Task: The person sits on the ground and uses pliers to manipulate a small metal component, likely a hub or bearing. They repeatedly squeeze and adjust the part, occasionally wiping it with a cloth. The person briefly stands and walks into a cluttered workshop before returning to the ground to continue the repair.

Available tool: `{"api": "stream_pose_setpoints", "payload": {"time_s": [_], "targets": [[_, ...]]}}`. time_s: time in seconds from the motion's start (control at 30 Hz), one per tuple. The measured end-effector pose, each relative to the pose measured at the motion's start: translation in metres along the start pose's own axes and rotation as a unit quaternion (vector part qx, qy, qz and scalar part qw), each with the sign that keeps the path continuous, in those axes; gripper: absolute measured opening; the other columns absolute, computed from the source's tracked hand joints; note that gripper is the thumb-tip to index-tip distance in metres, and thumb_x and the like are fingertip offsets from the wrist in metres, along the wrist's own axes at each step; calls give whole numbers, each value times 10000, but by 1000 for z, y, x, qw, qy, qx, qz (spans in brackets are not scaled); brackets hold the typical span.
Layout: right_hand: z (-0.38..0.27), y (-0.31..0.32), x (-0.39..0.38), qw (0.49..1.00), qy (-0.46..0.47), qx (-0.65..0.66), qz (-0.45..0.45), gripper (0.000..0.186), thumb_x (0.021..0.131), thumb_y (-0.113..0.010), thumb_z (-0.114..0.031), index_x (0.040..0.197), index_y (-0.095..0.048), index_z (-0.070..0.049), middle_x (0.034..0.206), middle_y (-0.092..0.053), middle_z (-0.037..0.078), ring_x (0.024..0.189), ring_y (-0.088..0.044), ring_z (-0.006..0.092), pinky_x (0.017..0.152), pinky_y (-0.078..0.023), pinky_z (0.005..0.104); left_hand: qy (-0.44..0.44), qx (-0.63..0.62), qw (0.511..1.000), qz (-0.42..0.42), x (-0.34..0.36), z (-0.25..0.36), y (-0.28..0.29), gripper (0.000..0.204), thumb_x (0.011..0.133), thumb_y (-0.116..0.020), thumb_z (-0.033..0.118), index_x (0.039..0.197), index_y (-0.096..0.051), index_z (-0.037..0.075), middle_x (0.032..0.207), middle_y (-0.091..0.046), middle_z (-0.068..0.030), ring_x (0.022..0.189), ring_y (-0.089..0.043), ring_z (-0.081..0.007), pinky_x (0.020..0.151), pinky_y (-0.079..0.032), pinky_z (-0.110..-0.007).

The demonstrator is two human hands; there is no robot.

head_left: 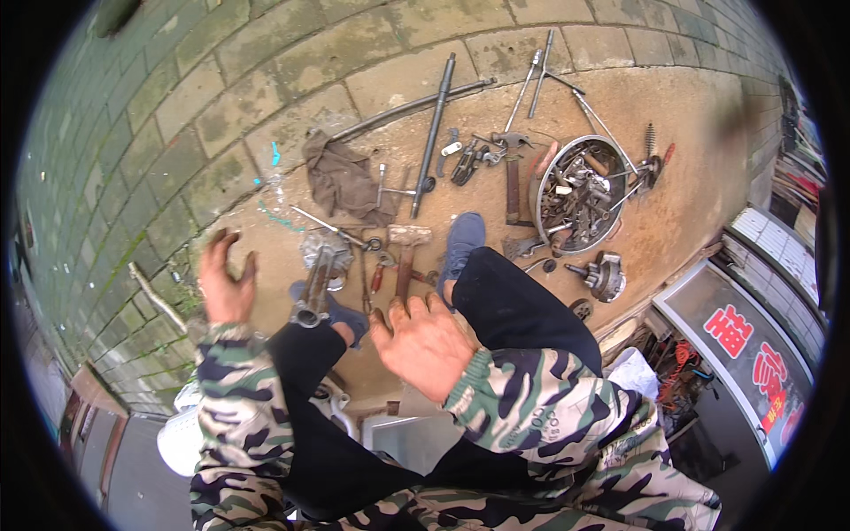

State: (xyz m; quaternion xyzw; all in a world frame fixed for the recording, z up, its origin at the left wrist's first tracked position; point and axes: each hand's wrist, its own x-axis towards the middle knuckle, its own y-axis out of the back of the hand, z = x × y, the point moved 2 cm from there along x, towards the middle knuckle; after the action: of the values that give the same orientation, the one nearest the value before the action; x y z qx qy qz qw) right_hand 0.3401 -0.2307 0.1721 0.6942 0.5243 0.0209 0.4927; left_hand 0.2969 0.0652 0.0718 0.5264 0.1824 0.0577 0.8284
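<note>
My left hand [228, 281] is raised at the left with its fingers curved and apart, holding nothing. My right hand [427, 347] is palm down between my knees, fingers spread, with nothing seen in it. Just past its fingertips is the handle of a hammer [405, 261]; whether they touch cannot be told. Between my hands, a grey metal part with two tubes [320, 283] stands by my left shoe. Close to the hammer lie a small red-handled tool [377, 280] and a thin rod with a ring-like end [329, 226].
A brown rag [343, 181] and a long dark bar [434, 133] lie ahead. A round metal basin [537, 199] full of tools and parts stands right, with a second hammer [513, 190] beside it. Nearby are a metal motor-like part [606, 277] and T-handled wrenches [540, 75].
</note>
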Motion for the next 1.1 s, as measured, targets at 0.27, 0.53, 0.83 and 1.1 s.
{"api": "stream_pose_setpoints", "payload": {"time_s": [0.27,0.53,0.83,1.1], "targets": [[-2,-23,-24,991,-88,95,40,306,795,-595,-129,1059,-669,10,865,-639,124,807,-618,260,712,-489,400,118,-10,982,-147,70,16,-243,923,710,-856,356,1469,-394,106,1291,-569,-300,1194,-554,-452,1017,-461,-464],[66,-11,-50,928,-237,238,160,367,806,-588,-121,1124,-639,54,890,-601,155,830,-574,270,754,-479,393,77,0,985,-157,77,29,-241,563,783,-732,249,1258,-608,-27,1069,-696,-249,1010,-671,-352,894,-502,-412],[0,-27,-62,387,-183,834,349,820,921,-583,-617,1429,-446,11,1375,-548,159,1263,-505,258,1069,-384,353,203,-379,836,-341,-101,255,93,547,901,-627,238,1319,-472,-79,1271,-523,-163,1121,-518,-241,990,-424,-375],[-93,76,-141,283,80,854,429,337,1035,-498,-345,1054,-620,-32,924,-644,16,841,-608,106,756,-487,273,-204,-207,943,-163,-171,393,209,493,1016,-456,368,1261,-516,-57,1340,-476,-209,1350,-392,-359,1128,-275,-444]]}}
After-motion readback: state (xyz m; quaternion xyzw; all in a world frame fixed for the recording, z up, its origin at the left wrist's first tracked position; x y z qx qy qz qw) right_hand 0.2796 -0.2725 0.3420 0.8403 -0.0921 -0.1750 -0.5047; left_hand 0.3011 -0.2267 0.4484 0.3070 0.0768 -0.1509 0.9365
